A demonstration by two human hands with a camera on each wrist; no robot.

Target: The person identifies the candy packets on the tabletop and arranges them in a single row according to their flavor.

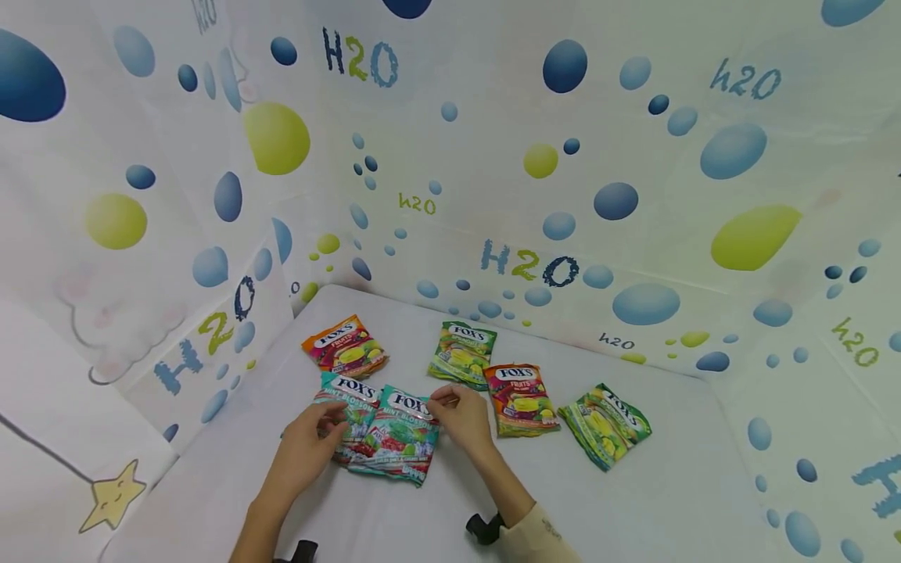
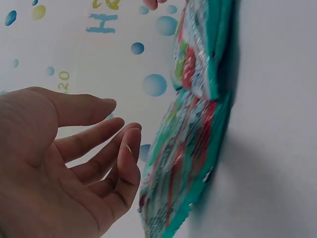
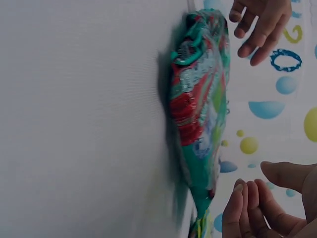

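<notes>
Two teal candy bags marked FOX'S Mint Blossom lie overlapping on the white table; the right candy bag (image 1: 403, 442) covers an edge of the left candy bag (image 1: 355, 391). My left hand (image 1: 306, 442) hovers over the left bag's lower left side, its fingers loosely bent and holding nothing. In the left wrist view, a gap shows between this hand (image 2: 84, 158) and the teal bag (image 2: 181, 163). My right hand (image 1: 466, 421) hovers by the right bag's upper right corner. The right wrist view shows its fingers (image 3: 252, 198) bent, thumb apart, nothing between them.
Behind lie an orange fruits candy bag (image 1: 345, 348) and a green candy bag (image 1: 462, 352). To the right are another fruits candy bag (image 1: 521, 400) and a tilted green candy bag (image 1: 607, 428). A patterned curtain (image 1: 493, 180) rises behind the white table (image 1: 676, 500).
</notes>
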